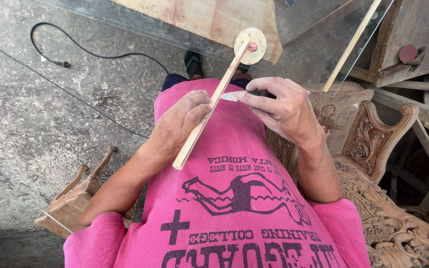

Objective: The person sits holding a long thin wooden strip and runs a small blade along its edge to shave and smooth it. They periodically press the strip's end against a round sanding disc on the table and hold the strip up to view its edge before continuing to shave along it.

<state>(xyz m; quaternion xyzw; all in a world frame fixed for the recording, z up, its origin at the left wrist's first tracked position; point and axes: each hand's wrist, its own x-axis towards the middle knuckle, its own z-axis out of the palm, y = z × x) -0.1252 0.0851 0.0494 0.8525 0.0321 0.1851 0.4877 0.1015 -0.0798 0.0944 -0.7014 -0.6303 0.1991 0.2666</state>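
Thin wooden strip (209,106), round disc at far end, being gripped by left hand (177,124), fingers curled around it, steadied against pink shirt (234,198). Small blade (232,96) being pinched by right hand (284,109), tip pressed onto strip's edge for controlled shaving.

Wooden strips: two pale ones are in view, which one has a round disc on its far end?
The strip in the left hand, disc at its tip. The other strip leans bare, unheld, at upper right.

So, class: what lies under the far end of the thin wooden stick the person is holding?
A round wooden disc lies under the wooden stick, with a pinkish knob where they meet. How they are fastened is covered.
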